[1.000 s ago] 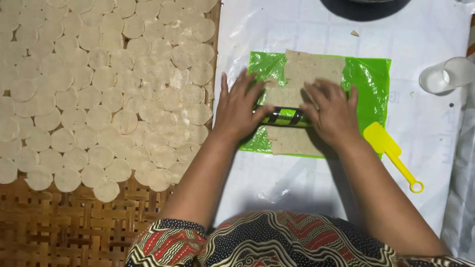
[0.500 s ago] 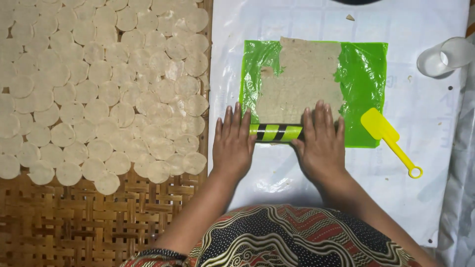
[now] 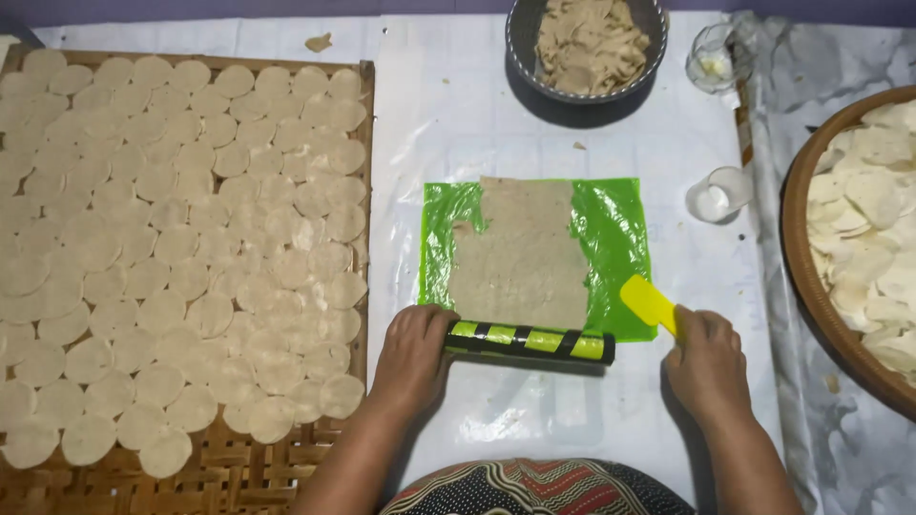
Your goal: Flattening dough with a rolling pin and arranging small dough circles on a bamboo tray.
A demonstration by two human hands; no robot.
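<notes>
the rolling step looks finished for this sheet: the left hand (image 3: 412, 351) rests curled on the near end of the black-and-yellow striped roller (image 3: 530, 340), parked at the near edge of the green plastic sheet (image 3: 615, 238), while the right hand (image 3: 708, 360) is closed around the handle of the yellow scraper (image 3: 650, 303), its blade touching the sheet's right near corner. the dough (image 3: 520, 253) lies thin, pale and grainy, a rough rectangle with a ragged left edge, so the next move probably calls for a flat, gentle blade to trim or lift it, though how well it sticks is hard to tell. round, matte discs (image 3: 181, 248) fill the woven tray (image 3: 364, 143) to the left.
</notes>
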